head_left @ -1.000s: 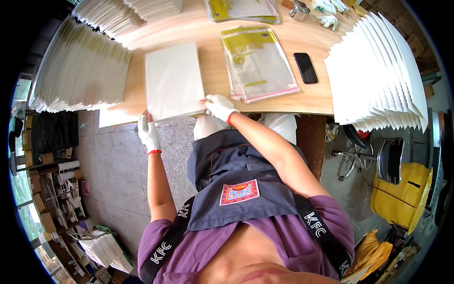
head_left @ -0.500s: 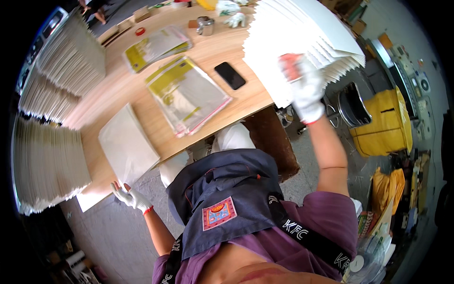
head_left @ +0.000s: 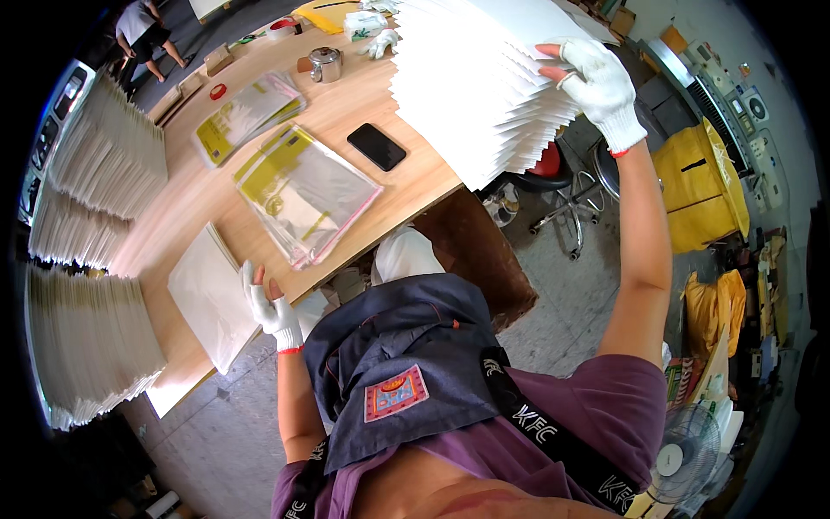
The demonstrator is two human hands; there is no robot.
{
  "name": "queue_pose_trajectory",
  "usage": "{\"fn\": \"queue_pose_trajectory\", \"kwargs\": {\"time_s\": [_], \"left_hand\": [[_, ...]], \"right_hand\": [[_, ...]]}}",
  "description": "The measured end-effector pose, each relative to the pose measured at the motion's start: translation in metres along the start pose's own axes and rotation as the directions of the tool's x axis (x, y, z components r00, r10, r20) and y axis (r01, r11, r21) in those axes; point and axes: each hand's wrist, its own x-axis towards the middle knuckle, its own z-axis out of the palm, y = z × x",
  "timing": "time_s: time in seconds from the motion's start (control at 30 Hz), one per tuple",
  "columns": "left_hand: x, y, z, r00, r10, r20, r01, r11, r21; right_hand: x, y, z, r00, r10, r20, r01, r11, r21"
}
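Note:
At the far right of the table, my right hand (head_left: 601, 82), in a white fingerless-tip glove, reaches to the fanned pile of white sheets (head_left: 467, 95). Its fingers are spread, with the bare fingertips at the pile's edge; I cannot tell whether they touch it. My left hand (head_left: 275, 313), gloved the same way, is held open beside a low stack of white sheets (head_left: 210, 298) near the table's front edge. Clear plastic sleeves with yellow-green print (head_left: 303, 199) lie in the middle of the table, and more such sleeves (head_left: 251, 112) lie behind them.
A black phone (head_left: 377, 147) lies between sleeves and fanned pile. Tall paper stacks (head_left: 95, 333) line the left side. A metal pot (head_left: 325, 65), red tape roll (head_left: 218, 92) and spare gloves (head_left: 379, 43) sit farther back. A yellow bag (head_left: 699, 186) and wheeled chair (head_left: 562, 186) stand right. Another person (head_left: 138, 26) is far left.
My right hand has moved right and farther away along the fanned sheets; a reddish thing seen at it before no longer shows there. My left hand has shifted right and up beside the low stack.

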Motion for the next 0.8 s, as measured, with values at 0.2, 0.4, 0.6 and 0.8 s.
{"fn": "queue_pose_trajectory", "kwargs": {"time_s": [0.2, 0.4, 0.6, 0.8], "left_hand": [[-0.004, 0.009, 0.006, 0.996, 0.027, 0.09, -0.036, 0.994, 0.107], [-0.015, -0.019, 0.0, 0.965, -0.053, 0.258, 0.003, 0.982, 0.188], [0.002, -0.016, 0.022, 0.889, -0.127, 0.44, -0.042, 0.934, 0.355], [0.037, -0.013, 0.079, 0.693, -0.343, 0.634, -0.176, 0.773, 0.61]], "right_hand": [[-0.004, -0.002, 0.001, 0.959, -0.08, -0.272, 0.066, 0.996, -0.058], [-0.036, -0.017, -0.013, 0.883, -0.027, -0.468, -0.03, 0.993, -0.114], [-0.12, 0.027, 0.013, 0.506, 0.85, 0.149, -0.397, 0.076, 0.915], [-0.064, 0.03, 0.004, 0.255, 0.833, 0.491, -0.52, -0.311, 0.796]]}}
